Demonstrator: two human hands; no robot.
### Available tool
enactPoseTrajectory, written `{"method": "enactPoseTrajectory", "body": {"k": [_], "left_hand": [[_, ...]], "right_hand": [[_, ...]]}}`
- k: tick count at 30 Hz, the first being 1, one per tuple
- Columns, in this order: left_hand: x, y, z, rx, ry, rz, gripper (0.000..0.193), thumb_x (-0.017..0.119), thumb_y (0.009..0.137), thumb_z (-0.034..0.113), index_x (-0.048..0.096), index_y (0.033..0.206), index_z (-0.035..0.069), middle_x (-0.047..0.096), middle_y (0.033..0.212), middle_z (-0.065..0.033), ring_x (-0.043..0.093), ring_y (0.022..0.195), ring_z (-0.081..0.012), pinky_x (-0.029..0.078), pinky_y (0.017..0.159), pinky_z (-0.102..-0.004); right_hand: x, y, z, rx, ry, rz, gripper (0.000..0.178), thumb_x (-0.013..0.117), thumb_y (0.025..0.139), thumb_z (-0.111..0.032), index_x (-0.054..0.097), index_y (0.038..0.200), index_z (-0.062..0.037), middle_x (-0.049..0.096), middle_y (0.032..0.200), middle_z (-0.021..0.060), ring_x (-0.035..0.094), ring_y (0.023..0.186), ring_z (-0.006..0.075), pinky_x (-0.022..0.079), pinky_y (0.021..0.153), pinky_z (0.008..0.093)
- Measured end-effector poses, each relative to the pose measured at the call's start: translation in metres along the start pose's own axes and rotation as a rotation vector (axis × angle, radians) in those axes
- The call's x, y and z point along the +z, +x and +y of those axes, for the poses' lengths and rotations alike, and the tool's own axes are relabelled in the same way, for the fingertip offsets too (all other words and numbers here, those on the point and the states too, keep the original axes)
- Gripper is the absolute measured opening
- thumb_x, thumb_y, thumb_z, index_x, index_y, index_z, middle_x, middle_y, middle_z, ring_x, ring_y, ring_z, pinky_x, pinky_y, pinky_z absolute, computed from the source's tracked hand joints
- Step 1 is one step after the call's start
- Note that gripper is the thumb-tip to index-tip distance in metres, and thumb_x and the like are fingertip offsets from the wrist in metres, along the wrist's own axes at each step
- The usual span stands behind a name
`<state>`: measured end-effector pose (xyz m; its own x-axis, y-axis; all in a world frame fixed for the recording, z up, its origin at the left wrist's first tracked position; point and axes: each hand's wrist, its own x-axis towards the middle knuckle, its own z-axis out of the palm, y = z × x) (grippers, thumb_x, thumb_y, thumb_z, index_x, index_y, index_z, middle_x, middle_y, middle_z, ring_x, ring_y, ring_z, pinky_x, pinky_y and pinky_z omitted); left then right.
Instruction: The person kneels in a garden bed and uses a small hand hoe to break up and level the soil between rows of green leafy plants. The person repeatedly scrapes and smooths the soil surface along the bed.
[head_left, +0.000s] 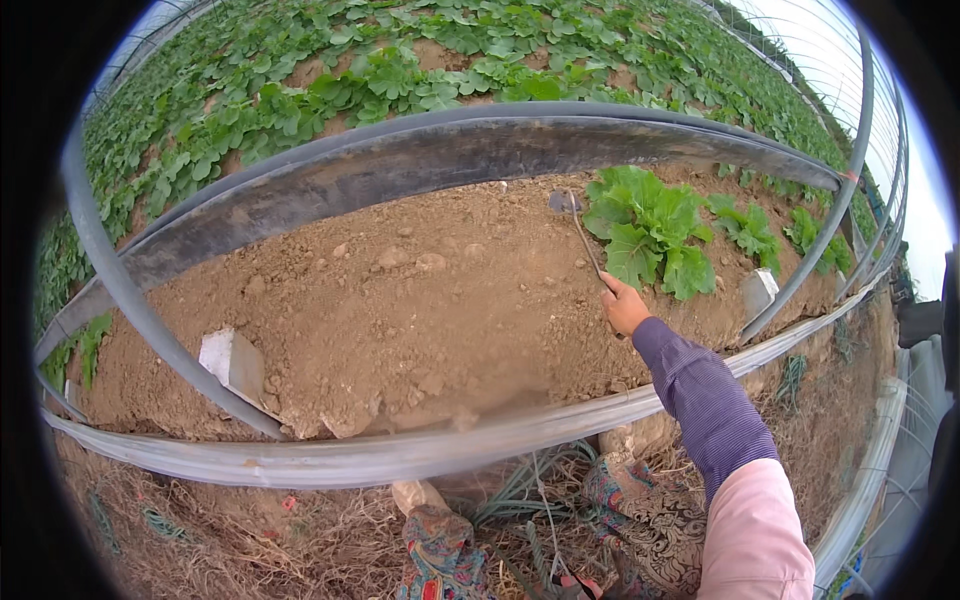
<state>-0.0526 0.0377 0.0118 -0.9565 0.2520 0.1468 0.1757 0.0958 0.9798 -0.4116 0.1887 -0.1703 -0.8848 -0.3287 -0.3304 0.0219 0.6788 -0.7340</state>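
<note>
1. Progress: soil (pixel 450 300) left of the big leafy plant (pixel 650 228) lies bare and crumbly, seemingly already worked; how much hoeing remains is unclear
2. Right hand (pixel 625 307): closed around the handle of a small hoe (pixel 586 236), whose blade is just left of that plant, below the dark sheet (pixel 400 165)
3. Left hand: unseen, so its grip is unknown

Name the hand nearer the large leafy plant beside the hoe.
Right: the right hand grips the hoe in front of the large leafy plant; the left hand cannot be made out.
</note>
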Motion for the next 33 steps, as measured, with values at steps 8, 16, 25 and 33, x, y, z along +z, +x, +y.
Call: {"method": "enactPoseTrajectory", "body": {"k": [8,16,25,33], "left_hand": [[0.001,0.004,0.0,-0.022,0.019,0.012,0.025,0.055,0.069,0.012,0.055,0.094,0.007,0.053,0.07,-0.0055,0.052,0.061,-0.0216,0.04,0.053,-0.031],[0.009,0.013,0.001,-0.045,0.033,-0.01,0.025,0.055,0.069,0.012,0.055,0.094,0.007,0.053,0.071,-0.0058,0.052,0.062,-0.0221,0.041,0.054,-0.0314],[0.018,0.021,0.005,-0.093,0.058,-0.014,0.025,0.055,0.07,0.012,0.054,0.094,0.007,0.054,0.071,-0.0061,0.052,0.063,-0.0225,0.041,0.055,-0.0319],[0.036,0.034,0.014,-0.324,0.158,-0.054,0.025,0.055,0.07,0.012,0.054,0.094,0.007,0.054,0.071,-0.0064,0.053,0.063,-0.023,0.042,0.055,-0.0323]], "right_hand": [[-0.013,-0.131,-0.032,0.09,0.39,-0.059,0.038,0.038,0.08,-0.006,0.034,0.119,-0.0047,0.037,0.053,-0.0036,0.032,0.04,0.0033,0.028,0.036,0.019],[-0.017,-0.124,-0.012,0.113,0.347,-0.11,0.036,0.039,0.081,-0.006,0.037,0.117,-0.0042,0.037,0.052,-0.0043,0.032,0.04,0.0026,0.029,0.037,0.0183],[-0.011,-0.149,0.008,-0.044,0.051,-0.07,0.037,0.042,0.078,-0.007,0.039,0.114,-0.0015,0.048,0.104,0.0166,0.049,0.091,0.0187,0.038,0.076,0.025],[0.014,-0.15,-0.003,-0.085,0.302,-0.077,0.044,0.044,0.079,-0.012,0.03,0.118,0.0006,0.048,0.073,0.0063,0.045,0.062,0.0131,0.039,0.057,0.0251]]}}
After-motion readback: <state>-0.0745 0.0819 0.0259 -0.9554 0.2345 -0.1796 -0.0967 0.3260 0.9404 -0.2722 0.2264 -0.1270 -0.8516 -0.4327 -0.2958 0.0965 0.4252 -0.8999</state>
